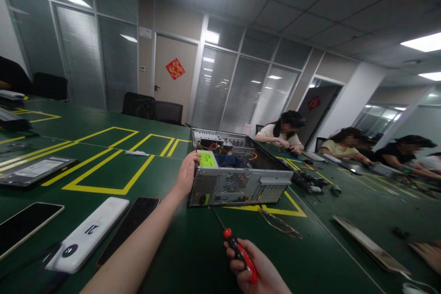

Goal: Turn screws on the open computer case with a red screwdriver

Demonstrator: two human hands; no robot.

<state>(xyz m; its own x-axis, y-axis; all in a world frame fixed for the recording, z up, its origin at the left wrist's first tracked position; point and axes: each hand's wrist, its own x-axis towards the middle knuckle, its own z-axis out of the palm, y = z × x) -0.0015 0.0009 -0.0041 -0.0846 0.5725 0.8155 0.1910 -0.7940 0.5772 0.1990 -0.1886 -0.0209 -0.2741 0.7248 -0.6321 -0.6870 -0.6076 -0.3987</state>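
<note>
An open desktop computer case [237, 179] lies on its side on the green table [193, 248], its rear panel facing me. Inside are a power supply with a green label [207, 160] and loose cables. My left hand [188, 174] grips the case's near left corner by the power supply. My right hand [255, 271] is closed round the red handle of a screwdriver [237, 248], whose thin shaft points toward the bottom of the rear panel.
A white power bank [87, 234] and two dark phones [129, 225] lie at the near left. Glasses [279, 223] lie right of the screwdriver. A laptop [34, 170] sits further left. Three people work at the far right, and another person's hand [429, 255] rests by a flat board [370, 245].
</note>
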